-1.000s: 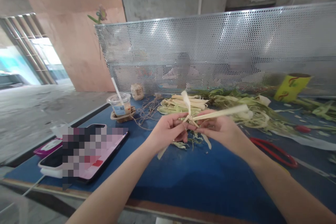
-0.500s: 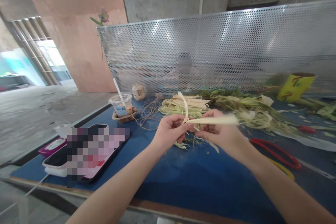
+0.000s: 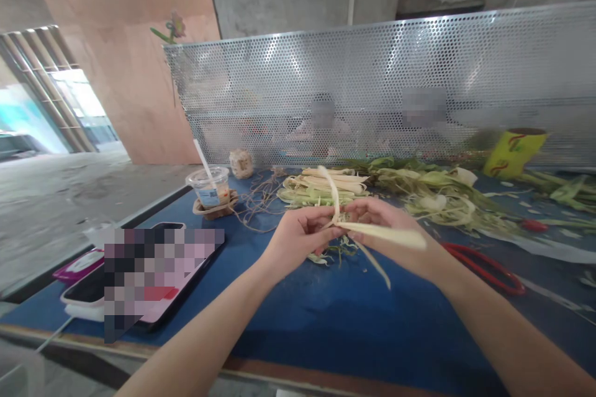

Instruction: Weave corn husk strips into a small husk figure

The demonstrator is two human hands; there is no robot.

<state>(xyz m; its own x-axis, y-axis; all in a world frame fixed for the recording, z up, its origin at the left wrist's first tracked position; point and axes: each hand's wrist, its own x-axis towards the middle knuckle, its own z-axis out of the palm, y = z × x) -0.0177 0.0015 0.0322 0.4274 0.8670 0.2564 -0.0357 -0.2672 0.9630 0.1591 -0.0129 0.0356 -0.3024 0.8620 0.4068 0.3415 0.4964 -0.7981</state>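
Pale corn husk strips meet in a small knot-like joint between my hands, above the blue table. My left hand pinches that joint between thumb and fingers. One strip points up from it, a wide one reaches right across my right hand, and a thin one hangs below. My right hand has its fingers curled round the right side of the joint; its fingertips are partly hidden behind the strips. Behind my hands lies a stack of flat corn husks. Small husk scraps lie just below my hands.
At left are a tablet and phone, with a cup in a cardboard holder and tangled twine beyond. Loose green husks, a yellow roll and a red loop lie right. A perforated screen stands behind.
My right hand has come in closer to the joint. The wide strip now slants down to the right, and the thin strip hangs longer. The view has shifted slightly.
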